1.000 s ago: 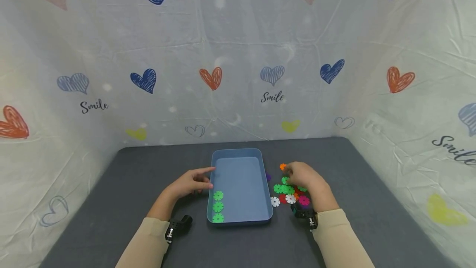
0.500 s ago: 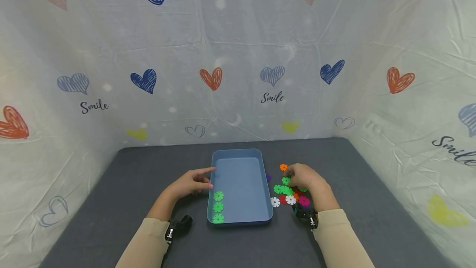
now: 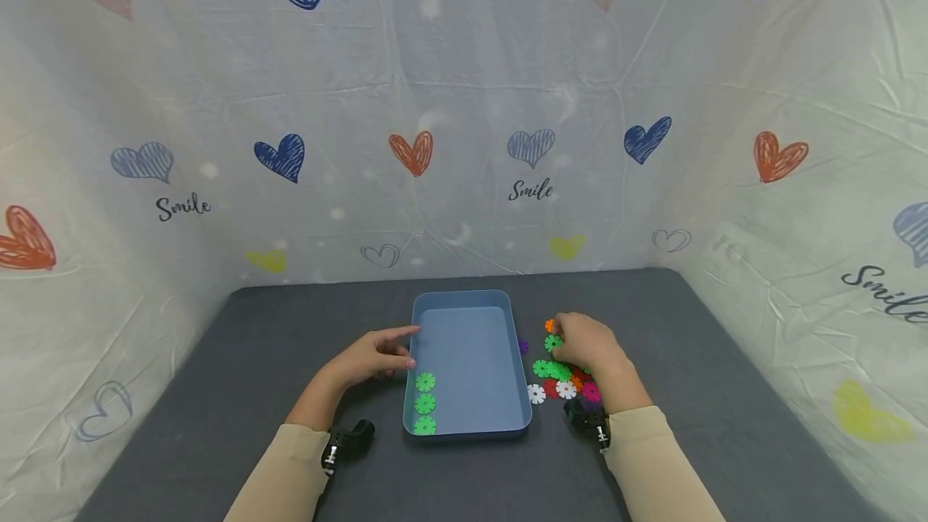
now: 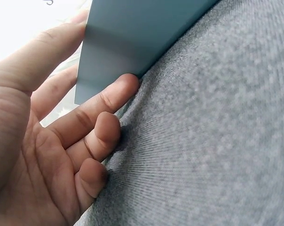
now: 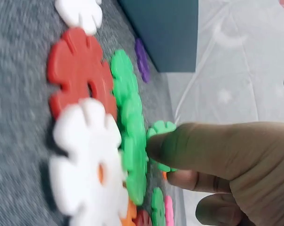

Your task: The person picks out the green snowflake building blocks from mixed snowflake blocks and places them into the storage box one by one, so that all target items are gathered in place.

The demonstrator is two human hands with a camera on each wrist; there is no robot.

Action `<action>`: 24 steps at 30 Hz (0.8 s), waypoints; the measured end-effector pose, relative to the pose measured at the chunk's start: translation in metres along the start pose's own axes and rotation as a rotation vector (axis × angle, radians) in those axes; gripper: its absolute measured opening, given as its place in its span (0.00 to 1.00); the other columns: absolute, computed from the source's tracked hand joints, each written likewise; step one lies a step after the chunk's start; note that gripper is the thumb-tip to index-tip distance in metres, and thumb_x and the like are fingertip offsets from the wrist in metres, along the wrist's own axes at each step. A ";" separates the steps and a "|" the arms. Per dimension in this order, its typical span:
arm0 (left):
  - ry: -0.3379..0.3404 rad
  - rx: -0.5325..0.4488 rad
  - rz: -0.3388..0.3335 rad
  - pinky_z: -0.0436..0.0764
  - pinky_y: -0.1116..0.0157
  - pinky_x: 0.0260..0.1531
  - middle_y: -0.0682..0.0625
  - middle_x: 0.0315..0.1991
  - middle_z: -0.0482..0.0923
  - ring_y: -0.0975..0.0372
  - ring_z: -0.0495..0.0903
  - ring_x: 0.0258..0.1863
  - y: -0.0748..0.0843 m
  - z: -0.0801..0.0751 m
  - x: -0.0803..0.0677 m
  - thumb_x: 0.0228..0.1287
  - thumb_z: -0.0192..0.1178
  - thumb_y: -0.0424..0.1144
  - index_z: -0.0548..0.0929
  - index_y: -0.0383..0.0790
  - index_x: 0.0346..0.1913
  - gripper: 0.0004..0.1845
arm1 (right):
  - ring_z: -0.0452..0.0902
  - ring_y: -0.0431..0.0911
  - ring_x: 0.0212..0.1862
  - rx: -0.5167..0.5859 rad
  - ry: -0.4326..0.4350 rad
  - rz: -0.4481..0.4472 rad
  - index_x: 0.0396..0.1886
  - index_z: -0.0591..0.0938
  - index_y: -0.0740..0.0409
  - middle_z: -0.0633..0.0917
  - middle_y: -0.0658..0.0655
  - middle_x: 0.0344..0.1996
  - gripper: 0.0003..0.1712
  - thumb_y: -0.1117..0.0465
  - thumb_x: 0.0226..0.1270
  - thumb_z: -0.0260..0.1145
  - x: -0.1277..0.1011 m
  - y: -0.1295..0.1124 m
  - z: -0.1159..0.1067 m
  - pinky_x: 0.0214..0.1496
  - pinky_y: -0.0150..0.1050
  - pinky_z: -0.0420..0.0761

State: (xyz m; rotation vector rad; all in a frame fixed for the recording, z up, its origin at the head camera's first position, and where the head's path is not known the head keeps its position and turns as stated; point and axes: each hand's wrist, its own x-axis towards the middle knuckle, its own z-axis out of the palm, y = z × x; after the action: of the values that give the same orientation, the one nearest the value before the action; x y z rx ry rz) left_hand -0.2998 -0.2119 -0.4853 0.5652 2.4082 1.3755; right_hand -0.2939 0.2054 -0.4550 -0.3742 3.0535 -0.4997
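My left hand [image 3: 374, 355] rests at the left wall of a blue tray [image 3: 464, 428], with the thumb and index fingertips at its rim. In the left wrist view, the middle finger touches the outside of the tray wall [image 4: 118, 47], while the ring and little fingers bend loosely over the cloth. Three green flower-shaped plastic discs [image 3: 424, 403] lie in a column inside the tray's near left corner. Right of the tray, my right hand [image 3: 589, 342] pinches another green flower-shaped disc [image 5: 161, 128] between thumb and fingers, above the loose pile. Its fingertips partly cover that disc.
Loose flower-shaped discs lie right of the tray: white [image 3: 536, 394], red [image 5: 81, 70], green [image 5: 132, 132], magenta [image 3: 590, 391] and orange [image 3: 549, 325]. A purple disc [image 3: 524, 347] lies beside the tray's right wall. A heart-printed curtain [image 3: 464, 208] encloses the grey table [image 3: 290, 329].
My right hand has shifted slightly up and left, and the green disc at its fingertips has moved with it. The left hand and the tray have stayed put.
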 end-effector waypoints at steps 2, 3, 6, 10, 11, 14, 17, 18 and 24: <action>0.000 -0.004 0.002 0.70 0.60 0.23 0.48 0.39 0.83 0.56 0.75 0.27 0.000 0.000 0.000 0.66 0.72 0.44 0.70 0.45 0.76 0.38 | 0.78 0.50 0.36 -0.025 0.014 -0.003 0.45 0.84 0.59 0.85 0.55 0.37 0.15 0.61 0.59 0.75 0.002 -0.003 0.001 0.42 0.51 0.80; -0.001 -0.005 0.003 0.69 0.60 0.23 0.48 0.39 0.83 0.56 0.75 0.27 0.000 0.000 0.000 0.66 0.72 0.44 0.70 0.45 0.76 0.38 | 0.79 0.51 0.38 -0.032 0.018 -0.006 0.48 0.85 0.59 0.86 0.56 0.40 0.17 0.60 0.60 0.75 0.002 -0.004 0.001 0.46 0.54 0.81; -0.004 -0.010 0.005 0.69 0.61 0.23 0.48 0.39 0.83 0.57 0.75 0.27 0.001 -0.001 -0.001 0.66 0.72 0.44 0.70 0.44 0.76 0.38 | 0.80 0.52 0.41 -0.021 0.025 -0.017 0.50 0.87 0.56 0.87 0.57 0.45 0.17 0.61 0.61 0.74 0.002 -0.006 0.002 0.50 0.55 0.80; -0.005 -0.015 0.003 0.69 0.61 0.23 0.48 0.39 0.83 0.57 0.75 0.27 0.002 -0.001 -0.001 0.66 0.72 0.44 0.70 0.44 0.76 0.38 | 0.77 0.48 0.35 0.077 0.020 -0.022 0.48 0.89 0.57 0.86 0.54 0.36 0.15 0.63 0.61 0.73 0.003 -0.006 0.003 0.43 0.50 0.80; -0.005 -0.014 0.001 0.69 0.61 0.23 0.48 0.39 0.83 0.57 0.75 0.27 0.002 -0.001 -0.001 0.66 0.72 0.44 0.70 0.45 0.76 0.38 | 0.76 0.47 0.34 0.117 0.015 -0.022 0.48 0.89 0.58 0.85 0.53 0.34 0.15 0.63 0.61 0.73 0.003 -0.006 0.003 0.41 0.48 0.79; -0.003 -0.012 -0.005 0.70 0.61 0.24 0.48 0.39 0.83 0.56 0.75 0.27 0.003 -0.002 -0.002 0.66 0.72 0.45 0.70 0.45 0.76 0.38 | 0.75 0.45 0.31 0.240 -0.010 -0.034 0.48 0.88 0.62 0.83 0.51 0.30 0.15 0.66 0.62 0.73 0.004 -0.005 0.001 0.36 0.43 0.78; 0.005 -0.011 -0.009 0.70 0.61 0.24 0.48 0.40 0.83 0.56 0.75 0.27 0.004 -0.003 -0.002 0.66 0.72 0.45 0.70 0.45 0.76 0.38 | 0.77 0.45 0.30 0.345 -0.025 -0.031 0.50 0.87 0.64 0.84 0.51 0.31 0.15 0.67 0.64 0.73 0.004 -0.005 -0.004 0.35 0.42 0.79; 0.008 -0.013 -0.009 0.70 0.61 0.24 0.48 0.40 0.83 0.56 0.75 0.27 0.004 -0.003 -0.003 0.66 0.72 0.45 0.70 0.45 0.76 0.38 | 0.78 0.46 0.30 0.376 -0.024 -0.030 0.50 0.87 0.64 0.85 0.52 0.32 0.15 0.67 0.65 0.72 0.004 -0.005 -0.006 0.35 0.42 0.79; 0.002 -0.024 0.006 0.69 0.62 0.23 0.48 0.40 0.84 0.57 0.75 0.27 0.001 -0.001 -0.001 0.66 0.72 0.44 0.70 0.43 0.76 0.38 | 0.85 0.53 0.37 0.530 0.014 0.000 0.55 0.84 0.63 0.86 0.55 0.35 0.16 0.64 0.70 0.70 0.000 -0.010 -0.022 0.44 0.50 0.82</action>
State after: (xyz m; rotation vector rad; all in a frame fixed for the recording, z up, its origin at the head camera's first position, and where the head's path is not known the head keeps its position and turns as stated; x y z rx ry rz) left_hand -0.2992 -0.2130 -0.4837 0.5652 2.3907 1.4056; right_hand -0.2929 0.2033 -0.4305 -0.3422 2.7744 -1.2652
